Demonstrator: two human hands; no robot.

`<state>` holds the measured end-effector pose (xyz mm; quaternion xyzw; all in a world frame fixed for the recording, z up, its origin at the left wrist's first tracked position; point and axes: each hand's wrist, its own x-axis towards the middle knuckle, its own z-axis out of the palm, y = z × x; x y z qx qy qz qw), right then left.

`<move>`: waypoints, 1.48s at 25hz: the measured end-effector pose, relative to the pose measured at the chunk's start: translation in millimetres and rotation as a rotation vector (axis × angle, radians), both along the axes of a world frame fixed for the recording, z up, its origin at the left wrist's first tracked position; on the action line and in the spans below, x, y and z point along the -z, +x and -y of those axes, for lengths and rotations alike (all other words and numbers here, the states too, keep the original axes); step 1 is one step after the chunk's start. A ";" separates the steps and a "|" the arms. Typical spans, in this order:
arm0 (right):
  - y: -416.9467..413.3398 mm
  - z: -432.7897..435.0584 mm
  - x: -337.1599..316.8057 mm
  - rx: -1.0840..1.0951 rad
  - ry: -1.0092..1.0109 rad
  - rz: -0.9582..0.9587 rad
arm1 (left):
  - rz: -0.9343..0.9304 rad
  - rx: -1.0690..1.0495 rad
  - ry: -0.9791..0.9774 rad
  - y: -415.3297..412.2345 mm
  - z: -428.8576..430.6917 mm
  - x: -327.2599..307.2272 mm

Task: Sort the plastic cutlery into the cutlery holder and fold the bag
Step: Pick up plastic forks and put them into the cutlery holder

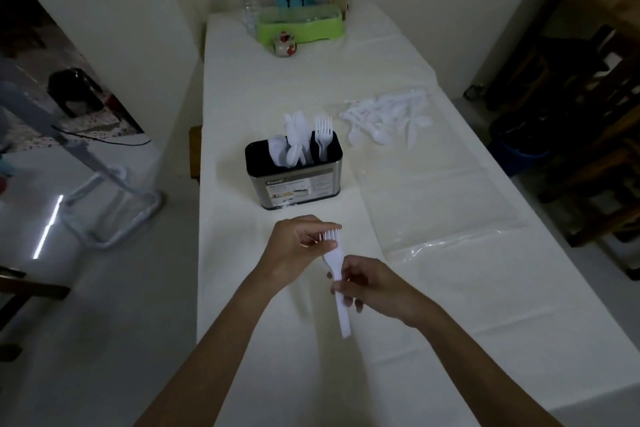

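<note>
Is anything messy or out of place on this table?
Only the loose cutlery: it lies in a jumbled heap to the right of the cutlery holder, whose pieces stand upright. The clear bag lies spread out, unfolded. The left hand and right hand hold a fork. Nothing looks broken or spilled.

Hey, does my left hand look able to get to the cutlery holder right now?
Probably yes: the cutlery holder stands just beyond the left hand with only bare tablecloth between, though its fingers pinch the fork at the tines.

White forks [334, 265] held, black holder [294, 180] (part-filled), clear bag [450, 218] flat
</note>
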<state>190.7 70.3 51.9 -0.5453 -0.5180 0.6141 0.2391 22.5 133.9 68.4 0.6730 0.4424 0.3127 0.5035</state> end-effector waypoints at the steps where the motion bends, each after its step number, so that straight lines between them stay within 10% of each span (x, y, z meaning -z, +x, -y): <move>1: 3.7 -10.6 -3.6 0.004 0.019 0.002 | 0.010 -0.016 -0.011 0.5 -7.8 -6.0; 9: 25.9 -142.5 -70.3 0.405 0.382 -0.038 | 0.069 -0.690 0.025 -36.8 -99.4 -15.1; 26: -1.8 -222.9 -13.7 0.068 0.510 0.878 | 0.113 -0.731 -0.206 -34.6 -137.2 46.8; 37: 29.8 -140.2 -12.8 0.176 0.687 0.813 | 0.052 -0.814 -0.094 -3.8 -65.7 29.8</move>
